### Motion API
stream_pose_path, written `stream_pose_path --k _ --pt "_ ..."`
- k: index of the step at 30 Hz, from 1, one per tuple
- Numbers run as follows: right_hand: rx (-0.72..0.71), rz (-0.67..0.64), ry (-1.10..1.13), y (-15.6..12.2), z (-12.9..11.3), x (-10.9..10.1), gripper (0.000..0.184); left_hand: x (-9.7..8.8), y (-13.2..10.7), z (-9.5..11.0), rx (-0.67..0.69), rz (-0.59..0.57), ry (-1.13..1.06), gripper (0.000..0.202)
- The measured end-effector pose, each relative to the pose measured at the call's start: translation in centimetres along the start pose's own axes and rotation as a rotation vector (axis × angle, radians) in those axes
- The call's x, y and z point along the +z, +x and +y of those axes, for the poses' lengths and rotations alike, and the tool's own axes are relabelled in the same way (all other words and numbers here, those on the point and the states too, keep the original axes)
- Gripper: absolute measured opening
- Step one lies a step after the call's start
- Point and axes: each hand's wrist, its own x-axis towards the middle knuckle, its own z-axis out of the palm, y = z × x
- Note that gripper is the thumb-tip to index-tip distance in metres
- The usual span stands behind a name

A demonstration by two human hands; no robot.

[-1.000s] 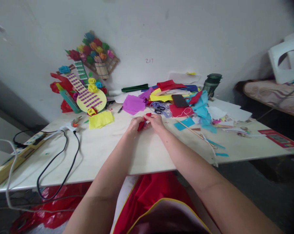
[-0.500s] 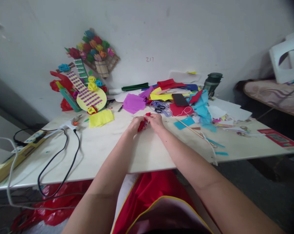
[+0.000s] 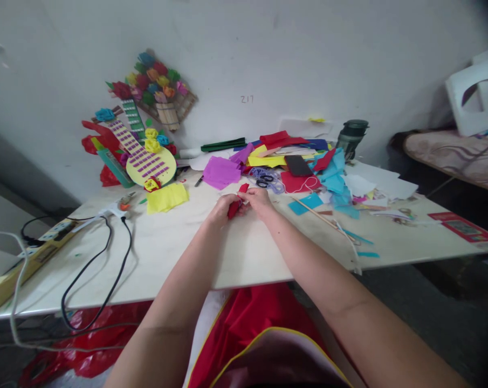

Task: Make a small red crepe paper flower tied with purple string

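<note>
Both hands meet over the middle of the table, around a small folded piece of red crepe paper [image 3: 233,208]. My left hand [image 3: 222,209] is closed on its lower left part. The fingertips of my right hand [image 3: 260,201] pinch it from the other side, where a red end sticks up between the hands. Fingers cover much of the paper, so its full shape is hidden. Just beyond the hands lie black-handled scissors [image 3: 263,182] and a purple crepe sheet [image 3: 221,172].
Yellow paper [image 3: 167,198], a glue gun [image 3: 120,207] and a power strip [image 3: 45,248] are on the left, near a paper-flower guitar [image 3: 152,167]. Rightward lie a phone [image 3: 298,166], blue paper [image 3: 306,205], a thin stick [image 3: 318,215] and a dark bottle [image 3: 351,139].
The red paper has turned slightly in the fingers, and more of its upper end shows. Both hands stay in nearly the same place; the view has shifted a little.
</note>
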Motion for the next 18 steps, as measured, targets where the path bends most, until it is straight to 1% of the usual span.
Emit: stream_pose_path --k 2,4,8,13,18 --pt "0.014 0.007 0.01 -0.1 -0.1 0.1 0.034 0.2 0.1 -0.2 0.032 0.031 0.035 0.019" --pt "-0.003 0.027 -0.02 -0.2 -0.2 0.2 0.034 0.1 0.3 -0.5 0.069 0.046 0.069 0.016" --pt "-0.06 0.086 -0.143 -0.3 -0.2 0.2 0.03 -0.4 0.7 -0.8 0.118 0.003 0.109 0.015" --pt "-0.072 0.132 -0.255 0.5 0.6 0.0 0.024 -0.6 1.0 -0.9 0.068 0.026 0.11 0.014" --pt "-0.084 0.158 -0.327 0.8 1.1 0.0 0.025 -0.5 1.4 -0.9 0.005 0.022 0.113 0.013"
